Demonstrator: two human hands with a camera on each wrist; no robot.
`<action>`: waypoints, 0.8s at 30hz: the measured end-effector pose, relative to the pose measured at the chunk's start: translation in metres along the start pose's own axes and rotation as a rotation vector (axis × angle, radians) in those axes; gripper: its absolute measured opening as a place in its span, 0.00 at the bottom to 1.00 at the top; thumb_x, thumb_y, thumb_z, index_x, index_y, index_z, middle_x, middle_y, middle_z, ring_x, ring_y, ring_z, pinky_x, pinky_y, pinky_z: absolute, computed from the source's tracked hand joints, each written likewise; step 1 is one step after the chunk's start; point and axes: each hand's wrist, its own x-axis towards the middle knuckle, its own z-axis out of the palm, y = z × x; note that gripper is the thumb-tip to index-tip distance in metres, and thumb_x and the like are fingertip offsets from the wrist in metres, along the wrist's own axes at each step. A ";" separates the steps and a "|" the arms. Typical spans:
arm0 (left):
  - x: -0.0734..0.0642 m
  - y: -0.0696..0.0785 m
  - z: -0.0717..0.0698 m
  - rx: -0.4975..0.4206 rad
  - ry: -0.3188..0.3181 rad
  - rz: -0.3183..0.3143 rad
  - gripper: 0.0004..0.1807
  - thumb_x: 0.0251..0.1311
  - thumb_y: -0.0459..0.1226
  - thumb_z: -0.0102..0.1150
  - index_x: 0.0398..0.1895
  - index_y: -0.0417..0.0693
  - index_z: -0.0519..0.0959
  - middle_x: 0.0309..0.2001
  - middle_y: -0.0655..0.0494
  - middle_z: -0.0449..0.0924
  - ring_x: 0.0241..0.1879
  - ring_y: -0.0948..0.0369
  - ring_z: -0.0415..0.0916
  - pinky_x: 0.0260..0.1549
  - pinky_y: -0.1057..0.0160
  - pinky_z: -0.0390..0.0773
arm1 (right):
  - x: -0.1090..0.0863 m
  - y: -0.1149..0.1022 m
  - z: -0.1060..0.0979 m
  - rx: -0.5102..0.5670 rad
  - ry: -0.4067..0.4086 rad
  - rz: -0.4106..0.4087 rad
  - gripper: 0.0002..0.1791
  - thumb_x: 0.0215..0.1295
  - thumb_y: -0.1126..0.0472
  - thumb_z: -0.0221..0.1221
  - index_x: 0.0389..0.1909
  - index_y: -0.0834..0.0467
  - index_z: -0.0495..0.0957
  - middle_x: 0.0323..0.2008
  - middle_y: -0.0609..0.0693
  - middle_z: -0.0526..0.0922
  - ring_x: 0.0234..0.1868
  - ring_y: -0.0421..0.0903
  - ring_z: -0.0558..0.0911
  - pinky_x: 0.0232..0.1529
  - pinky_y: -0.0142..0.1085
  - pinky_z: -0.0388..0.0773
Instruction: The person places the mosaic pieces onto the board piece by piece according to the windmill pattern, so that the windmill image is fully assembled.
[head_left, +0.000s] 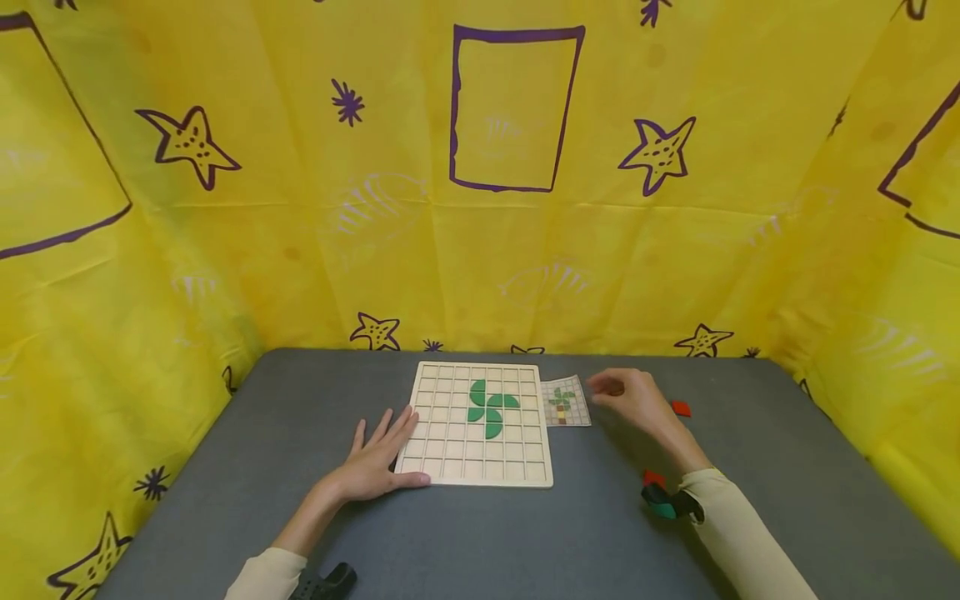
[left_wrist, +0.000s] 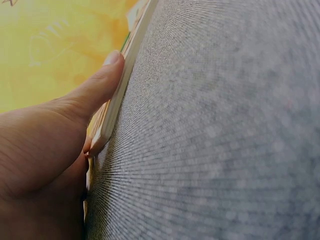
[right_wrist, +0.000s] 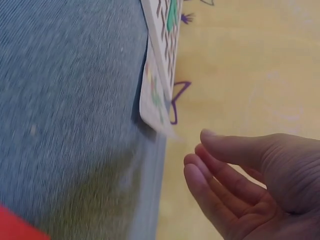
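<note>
A pale wooden grid board (head_left: 450, 450) lies on the dark table. Green quarter-circle pieces (head_left: 493, 423) form a pinwheel in its cells. My left hand (head_left: 371, 467) rests at the board's left front corner, fingers spread along the side and thumb (left_wrist: 102, 82) on the front edge. A small pattern card (head_left: 577, 408) showing a similar green pinwheel sits against the board's right side. Just right of the card my right hand (head_left: 633, 400) hovers with loosely bent fingers. In the right wrist view a gap shows between thumb and fingertips (right_wrist: 195, 175), with nothing in it.
On the right of the table lie a red piece (head_left: 680, 408) and another red piece (head_left: 654, 478), the latter near the dark band (head_left: 662, 502) on my right wrist. A yellow curtain (head_left: 480, 267) with purple drawings encloses the table's back and sides.
</note>
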 end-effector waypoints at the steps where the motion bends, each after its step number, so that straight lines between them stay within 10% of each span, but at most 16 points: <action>1: 0.000 0.000 0.000 0.000 0.000 -0.001 0.57 0.56 0.61 0.63 0.78 0.43 0.45 0.78 0.44 0.38 0.76 0.39 0.29 0.64 0.32 0.21 | -0.001 0.002 -0.002 -0.001 -0.002 -0.002 0.14 0.61 0.67 0.65 0.47 0.66 0.83 0.40 0.57 0.86 0.41 0.54 0.85 0.44 0.49 0.80; 24: 0.003 0.000 0.003 0.021 -0.008 -0.013 0.57 0.56 0.61 0.62 0.79 0.45 0.45 0.79 0.46 0.38 0.76 0.40 0.29 0.64 0.33 0.22 | -0.033 0.036 -0.040 -0.075 -0.013 0.046 0.15 0.61 0.69 0.65 0.49 0.68 0.81 0.42 0.61 0.86 0.41 0.56 0.84 0.42 0.49 0.81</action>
